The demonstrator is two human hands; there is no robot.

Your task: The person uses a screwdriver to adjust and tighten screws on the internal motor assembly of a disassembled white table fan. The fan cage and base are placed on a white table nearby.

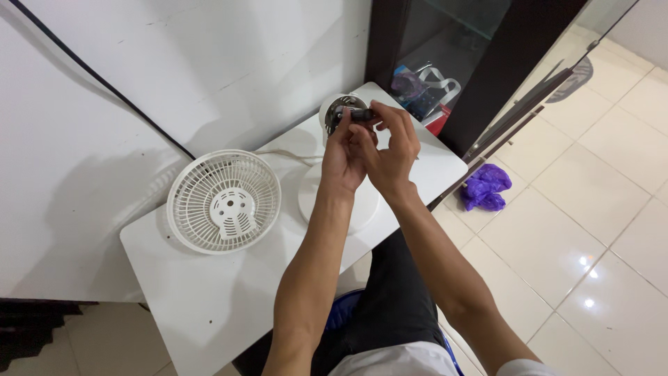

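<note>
A small white fan motor housing [334,110] stands upright on its round white base [314,198], on a white table [209,299]. My left hand [342,157] reaches up against the front of the housing. My right hand [391,146] pinches a small dark part [362,113] at the motor's front. A white round fan grille [223,202] lies flat on the table, left of the base. The fan's white cord [292,157] runs behind the base toward the wall.
A white wall with a black cable [104,80] stands behind the table. At the right is a dark cabinet with bags inside [424,87]. A purple plastic bag [486,186] lies on the tiled floor. My legs are under the table's front edge.
</note>
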